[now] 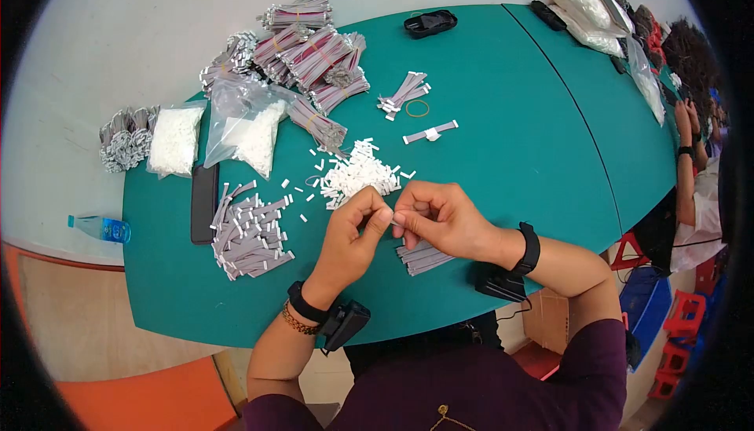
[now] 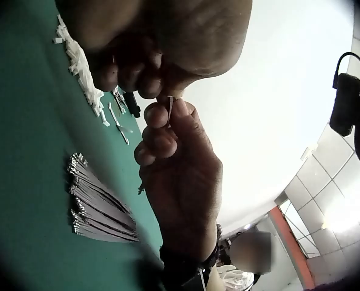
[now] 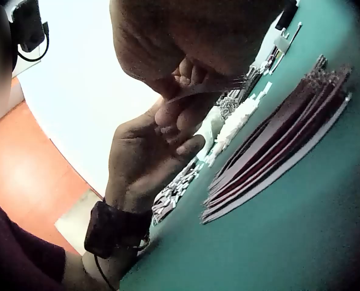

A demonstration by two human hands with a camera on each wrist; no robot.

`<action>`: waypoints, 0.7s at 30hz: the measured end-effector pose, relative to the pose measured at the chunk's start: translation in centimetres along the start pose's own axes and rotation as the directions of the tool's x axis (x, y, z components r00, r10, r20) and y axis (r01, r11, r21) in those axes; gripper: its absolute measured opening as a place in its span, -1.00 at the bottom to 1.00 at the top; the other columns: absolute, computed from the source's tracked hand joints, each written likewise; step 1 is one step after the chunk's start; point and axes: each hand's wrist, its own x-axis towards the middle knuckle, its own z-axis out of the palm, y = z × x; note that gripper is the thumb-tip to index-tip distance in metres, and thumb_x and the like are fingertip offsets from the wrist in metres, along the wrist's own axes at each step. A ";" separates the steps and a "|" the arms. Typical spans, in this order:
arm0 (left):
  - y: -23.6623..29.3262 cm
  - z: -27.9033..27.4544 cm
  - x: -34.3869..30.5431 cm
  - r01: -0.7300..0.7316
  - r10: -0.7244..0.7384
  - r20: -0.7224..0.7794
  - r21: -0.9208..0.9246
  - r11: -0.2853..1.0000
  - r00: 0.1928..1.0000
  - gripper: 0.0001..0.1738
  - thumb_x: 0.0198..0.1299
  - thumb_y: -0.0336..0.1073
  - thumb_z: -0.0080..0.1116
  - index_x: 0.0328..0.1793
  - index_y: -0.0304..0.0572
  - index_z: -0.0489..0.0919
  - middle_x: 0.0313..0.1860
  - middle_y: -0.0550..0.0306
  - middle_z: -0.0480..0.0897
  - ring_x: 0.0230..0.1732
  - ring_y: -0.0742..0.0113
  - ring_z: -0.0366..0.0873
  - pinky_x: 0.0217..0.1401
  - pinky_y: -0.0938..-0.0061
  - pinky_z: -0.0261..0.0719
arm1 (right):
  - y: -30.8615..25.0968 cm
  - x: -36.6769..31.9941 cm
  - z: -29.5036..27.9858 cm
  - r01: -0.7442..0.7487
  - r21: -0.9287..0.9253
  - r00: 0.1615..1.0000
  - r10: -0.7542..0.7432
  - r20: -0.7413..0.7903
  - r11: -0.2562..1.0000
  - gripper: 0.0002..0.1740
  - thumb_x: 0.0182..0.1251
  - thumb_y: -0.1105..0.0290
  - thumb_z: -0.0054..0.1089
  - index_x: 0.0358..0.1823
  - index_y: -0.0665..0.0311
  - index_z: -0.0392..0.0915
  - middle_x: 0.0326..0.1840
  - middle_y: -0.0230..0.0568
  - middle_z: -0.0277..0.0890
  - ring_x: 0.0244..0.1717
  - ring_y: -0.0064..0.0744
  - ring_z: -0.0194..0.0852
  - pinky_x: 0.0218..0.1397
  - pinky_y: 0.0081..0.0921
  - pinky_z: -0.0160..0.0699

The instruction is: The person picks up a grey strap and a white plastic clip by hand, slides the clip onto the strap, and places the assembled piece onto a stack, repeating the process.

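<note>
Fingertip to fingertip, the left hand (image 1: pixel 349 246) and right hand (image 1: pixel 452 223) meet above the table's near side. A thin flat cable (image 3: pixel 198 90) runs through the right hand (image 3: pixel 192 36), pinched by thumb and finger; its end reaches the left hand's (image 3: pixel 146 154) pinching fingertips. In the left wrist view a pale sliver of it (image 2: pixel 170 112) shows at the right hand's (image 2: pixel 183 163) thumb, under the left hand (image 2: pixel 168 36). Fingers hide the very tip. Beyond the hands lies a pile of small white connectors (image 1: pixel 357 173); below the right hand, a bundle of grey cables (image 1: pixel 422 258).
White-ended cables (image 1: pixel 247 235) lie heaped at left beside a dark phone (image 1: pixel 204 205). Bags of white pieces (image 1: pixel 174 140) and bundled cables (image 1: pixel 314 58) stand behind. Farther right are a rubber band (image 1: pixel 418 107), a single cable (image 1: pixel 430 133) and a black case (image 1: pixel 430 23).
</note>
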 end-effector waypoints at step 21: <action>0.5 -1.3 0.6 0.075 -0.107 -0.165 -0.187 0.980 0.980 -0.85 0.25 -0.33 0.12 -0.33 -0.25 0.49 -0.52 0.25 0.49 -0.49 0.57 0.37 -0.41 0.67 0.30 | -0.7 0.8 -0.9 -0.044 -0.080 0.998 0.046 0.033 0.996 -0.84 0.36 0.35 0.11 -0.36 0.27 0.47 -0.60 -0.43 0.47 -0.65 -0.80 0.22 -0.61 -0.76 0.16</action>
